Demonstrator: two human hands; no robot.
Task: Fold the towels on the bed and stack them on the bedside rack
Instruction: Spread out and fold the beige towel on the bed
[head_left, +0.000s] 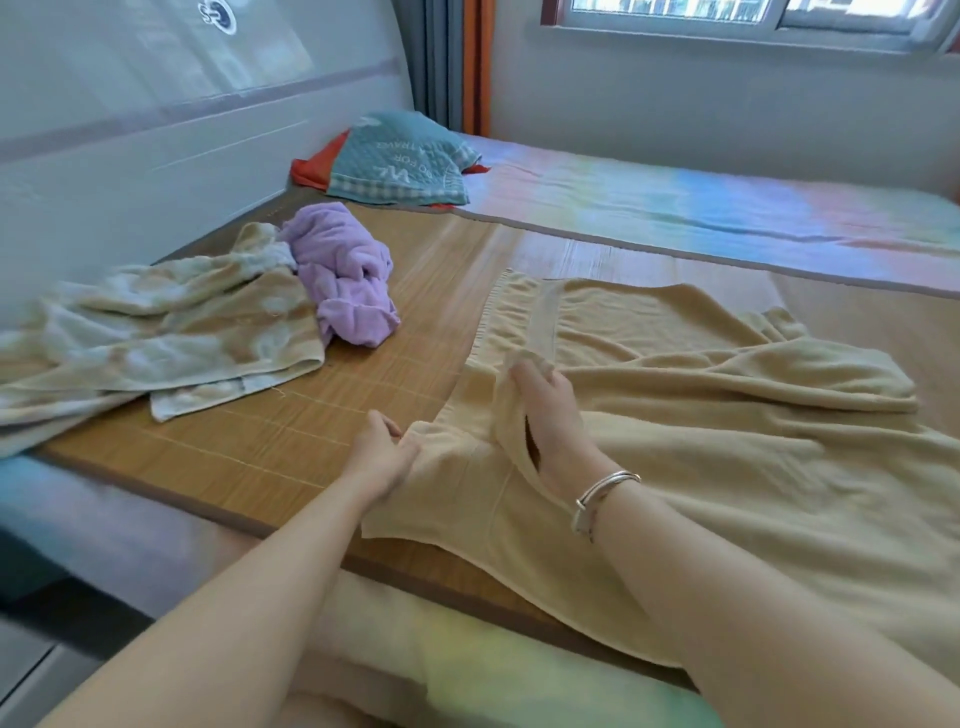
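Observation:
A large tan towel (701, 415) lies spread and rumpled over the right half of the bamboo mat (270, 441). My left hand (382, 454) pinches its near left corner. My right hand (550, 415), with a silver bracelet on the wrist, grips a raised fold of the same towel along its left edge. A crumpled lilac towel (345, 275) sits in the middle left of the mat. Beside it, further left, a cream and tan patterned towel (156, 332) lies unfolded. The bedside rack is not in view.
A teal quilted pillow (400, 161) over something red rests at the headboard (156, 130). A pastel striped sheet (727, 218) covers the far side of the bed. The wall with a window is behind. The bed's near edge runs below my arms.

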